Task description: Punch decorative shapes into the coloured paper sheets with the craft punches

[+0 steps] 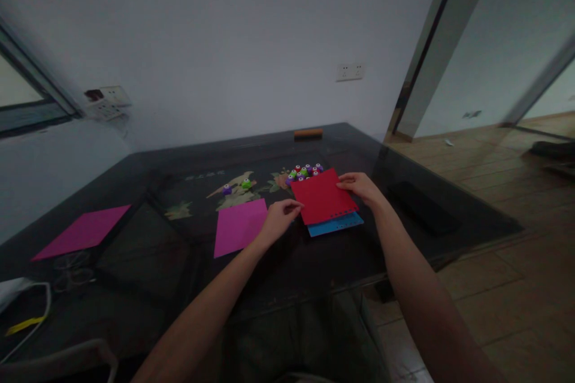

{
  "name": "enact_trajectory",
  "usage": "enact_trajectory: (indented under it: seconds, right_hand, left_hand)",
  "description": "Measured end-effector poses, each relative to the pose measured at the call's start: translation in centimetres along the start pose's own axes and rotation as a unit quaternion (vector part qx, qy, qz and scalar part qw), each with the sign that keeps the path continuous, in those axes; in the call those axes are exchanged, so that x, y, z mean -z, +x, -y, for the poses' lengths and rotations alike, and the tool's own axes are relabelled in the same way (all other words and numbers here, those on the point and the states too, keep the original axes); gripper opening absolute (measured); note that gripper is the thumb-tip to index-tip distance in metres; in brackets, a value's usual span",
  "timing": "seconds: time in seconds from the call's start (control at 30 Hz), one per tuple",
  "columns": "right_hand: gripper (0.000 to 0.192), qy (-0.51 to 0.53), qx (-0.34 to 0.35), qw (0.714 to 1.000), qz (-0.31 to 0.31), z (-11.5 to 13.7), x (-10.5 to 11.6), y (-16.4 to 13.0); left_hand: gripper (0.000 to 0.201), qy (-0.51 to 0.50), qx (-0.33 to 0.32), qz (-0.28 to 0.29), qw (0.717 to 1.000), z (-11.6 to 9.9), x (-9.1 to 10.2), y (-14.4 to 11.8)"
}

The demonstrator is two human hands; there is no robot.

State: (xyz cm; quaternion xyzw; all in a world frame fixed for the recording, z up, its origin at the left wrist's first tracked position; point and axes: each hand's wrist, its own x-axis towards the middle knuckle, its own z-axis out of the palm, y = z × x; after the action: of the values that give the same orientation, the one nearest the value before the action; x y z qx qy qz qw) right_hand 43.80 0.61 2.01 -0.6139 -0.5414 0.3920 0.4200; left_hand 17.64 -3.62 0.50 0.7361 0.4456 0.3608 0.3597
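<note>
A red paper sheet (324, 197), with a row of small dark marks near its front edge, is between my two hands above the table. My left hand (279, 219) has its fingers pinched at the sheet's left edge. Thumb and fingers of my right hand (360, 187) grip its right edge. Partly covered by the red sheet, a blue paper sheet (335, 225) shows along the front. A pink paper sheet (240, 226) lies flat just left of my left hand. Behind the red sheet sits a cluster of small purple, green and red eye-like pieces (303, 172), partly hidden.
A purple piece (227, 190) and a green piece (246, 184) stand apart on the dark table (251, 278). Another pink sheet (85, 231) lies far left. A brown bar (308, 134) is at the back, a black flat object (422, 208) at the right.
</note>
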Motion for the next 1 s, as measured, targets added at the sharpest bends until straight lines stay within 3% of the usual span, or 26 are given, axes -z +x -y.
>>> enact_trajectory:
  seconds: [0.43,0.7,1.0]
  right_hand:
    - [0.03,-0.157,-0.042,0.986,0.024,-0.8,0.8,0.2]
    - [0.034,-0.184,-0.07,0.98,-0.01,-0.3,0.5,-0.2]
    - [0.034,-0.176,-0.082,0.981,-0.007,-0.3,0.4,-0.3]
  left_hand:
    - [0.021,0.141,-0.061,0.041,0.987,0.1,-1.9,-0.9]
    - [0.021,0.236,-0.091,0.055,0.966,0.1,-2.0,-1.0]
    - [0.022,0.261,-0.091,0.064,0.959,0.4,-2.0,-1.0]
